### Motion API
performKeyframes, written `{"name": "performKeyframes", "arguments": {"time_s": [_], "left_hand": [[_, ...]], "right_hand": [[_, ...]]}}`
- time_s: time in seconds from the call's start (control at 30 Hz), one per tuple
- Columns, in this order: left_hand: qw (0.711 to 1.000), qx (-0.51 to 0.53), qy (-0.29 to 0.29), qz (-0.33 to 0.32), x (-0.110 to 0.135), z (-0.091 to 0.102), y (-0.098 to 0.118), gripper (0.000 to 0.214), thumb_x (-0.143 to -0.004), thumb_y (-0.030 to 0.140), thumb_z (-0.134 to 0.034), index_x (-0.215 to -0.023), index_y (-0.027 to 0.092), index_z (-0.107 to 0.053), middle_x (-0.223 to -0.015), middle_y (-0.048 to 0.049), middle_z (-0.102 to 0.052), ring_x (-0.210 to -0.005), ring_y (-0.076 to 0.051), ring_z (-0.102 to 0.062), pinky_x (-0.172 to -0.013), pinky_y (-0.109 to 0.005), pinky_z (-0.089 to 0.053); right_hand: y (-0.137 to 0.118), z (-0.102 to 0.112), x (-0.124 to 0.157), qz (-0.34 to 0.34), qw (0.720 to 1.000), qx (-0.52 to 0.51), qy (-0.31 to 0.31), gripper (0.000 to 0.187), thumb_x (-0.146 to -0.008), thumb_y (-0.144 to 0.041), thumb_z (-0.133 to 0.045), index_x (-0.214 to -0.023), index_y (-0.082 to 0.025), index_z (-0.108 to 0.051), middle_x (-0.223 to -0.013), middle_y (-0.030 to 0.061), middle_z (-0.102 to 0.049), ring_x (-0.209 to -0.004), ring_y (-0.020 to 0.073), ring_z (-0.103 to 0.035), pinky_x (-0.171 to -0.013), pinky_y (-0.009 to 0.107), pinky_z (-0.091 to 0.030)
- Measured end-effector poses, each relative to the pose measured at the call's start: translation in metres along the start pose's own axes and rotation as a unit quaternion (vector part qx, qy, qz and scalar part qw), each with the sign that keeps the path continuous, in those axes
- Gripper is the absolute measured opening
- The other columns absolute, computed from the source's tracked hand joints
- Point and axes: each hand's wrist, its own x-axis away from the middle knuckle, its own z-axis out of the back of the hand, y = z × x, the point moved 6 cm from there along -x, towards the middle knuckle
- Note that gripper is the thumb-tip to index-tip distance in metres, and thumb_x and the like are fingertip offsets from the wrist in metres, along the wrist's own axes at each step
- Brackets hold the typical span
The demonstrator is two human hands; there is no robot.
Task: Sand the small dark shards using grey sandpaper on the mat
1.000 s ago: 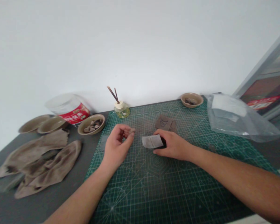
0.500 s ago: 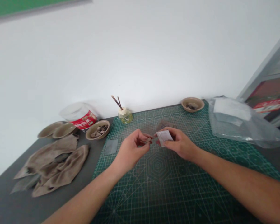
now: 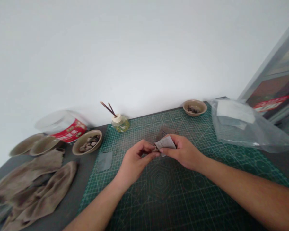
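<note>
Above the cutting mat (image 3: pixel 159 205), my right hand (image 3: pixel 189 153) is closed round a small whitish plastic bag (image 3: pixel 166 143). My left hand (image 3: pixel 132 163) pinches a small brown piece (image 3: pixel 155 149) at the left edge of that bag. The fingertips of both hands nearly meet there. Whether the piece is inside the bag or only against its edge, I cannot tell. Just behind the hands a brown patch of material (image 3: pixel 164 131) lies on the mat, partly covered by my right hand. A clear flat little bag (image 3: pixel 104 161) lies to the left.
Left stand a bowl of brown pieces (image 3: pixel 99 141), a red-labelled plastic tub (image 3: pixel 71 130), two more bowls (image 3: pixel 44 146) and crumpled brown cloth (image 3: pixel 53 195). A reed diffuser (image 3: pixel 120 123) stands at the back. Right are a bowl with dark bits (image 3: pixel 194 108) and a large clear bag (image 3: pixel 250 138).
My hands have come together, and the brown piece in my left fingers now meets the small bag. The view has shifted, so things at the left sit further left and lower.
</note>
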Motion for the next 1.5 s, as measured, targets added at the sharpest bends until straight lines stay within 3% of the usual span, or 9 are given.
{"name": "performKeyframes", "arguments": {"time_s": [0.23, 0.57, 0.8, 1.07, 1.27, 1.5], "left_hand": [[0.998, 0.049, 0.034, 0.038, 0.003, 0.001, -0.009, 0.027, -0.073, 0.022, -0.079, -0.096, 0.021, -0.064, -0.084, 0.0015, -0.071, -0.079, -0.014, -0.066, -0.075, -0.025, -0.051], [0.993, 0.065, 0.073, 0.069, 0.012, 0.004, -0.006, 0.021, -0.071, 0.025, -0.079, -0.090, 0.020, -0.070, -0.080, 0.0007, -0.073, -0.074, -0.015, -0.067, -0.068, -0.025, -0.052], [0.997, 0.042, 0.055, 0.033, 0.011, 0.003, -0.003, 0.019, -0.070, 0.027, -0.080, -0.084, 0.019, -0.069, -0.078, -0.0005, -0.071, -0.074, -0.017, -0.066, -0.070, -0.027, -0.052], [0.998, 0.056, 0.037, 0.021, 0.011, 0.000, 0.007, 0.014, -0.070, 0.018, -0.078, -0.082, 0.018, -0.071, -0.078, 0.0002, -0.072, -0.075, -0.016, -0.066, -0.070, -0.025, -0.052], [0.997, 0.075, 0.028, 0.023, 0.011, -0.003, 0.003, 0.014, -0.069, 0.017, -0.078, -0.081, 0.018, -0.070, -0.077, -0.0003, -0.071, -0.074, -0.016, -0.066, -0.070, -0.026, -0.053], [0.996, 0.087, 0.029, 0.013, 0.011, -0.002, 0.005, 0.016, -0.069, 0.012, -0.074, -0.084, 0.019, -0.073, -0.079, -0.0014, -0.072, -0.074, -0.017, -0.068, -0.072, -0.029, -0.055]], "right_hand": [[-0.005, -0.007, 0.003, 0.046, 0.997, 0.070, -0.005, 0.022, -0.087, -0.023, -0.062, -0.107, -0.027, -0.072, -0.101, -0.0013, -0.075, -0.092, 0.0173, -0.068, -0.084, 0.028, -0.050], [-0.021, -0.007, 0.013, 0.142, 0.975, 0.167, 0.033, 0.022, -0.085, -0.017, -0.064, -0.103, -0.027, -0.074, -0.103, 0.0012, -0.072, -0.094, 0.0158, -0.068, -0.087, 0.028, -0.053], [-0.024, -0.008, 0.015, 0.189, 0.963, 0.191, 0.023, 0.026, -0.086, -0.018, -0.064, -0.108, -0.028, -0.073, -0.108, 0.0031, -0.071, -0.097, 0.0175, -0.067, -0.087, 0.031, -0.054], [-0.027, -0.005, 0.016, 0.176, 0.973, 0.149, 0.014, 0.024, -0.085, -0.019, -0.066, -0.105, -0.029, -0.074, -0.100, 0.0022, -0.069, -0.091, 0.0157, -0.066, -0.079, 0.027, -0.054], [-0.025, -0.005, 0.017, 0.157, 0.978, 0.137, 0.002, 0.025, -0.085, -0.017, -0.065, -0.104, -0.029, -0.075, -0.099, 0.0021, -0.068, -0.090, 0.0157, -0.065, -0.079, 0.027, -0.052], [-0.021, -0.006, 0.014, 0.102, 0.992, 0.077, -0.020, 0.019, -0.085, -0.019, -0.066, -0.098, -0.029, -0.076, -0.094, 0.0018, -0.065, -0.085, 0.0151, -0.063, -0.072, 0.026, -0.051]]}}
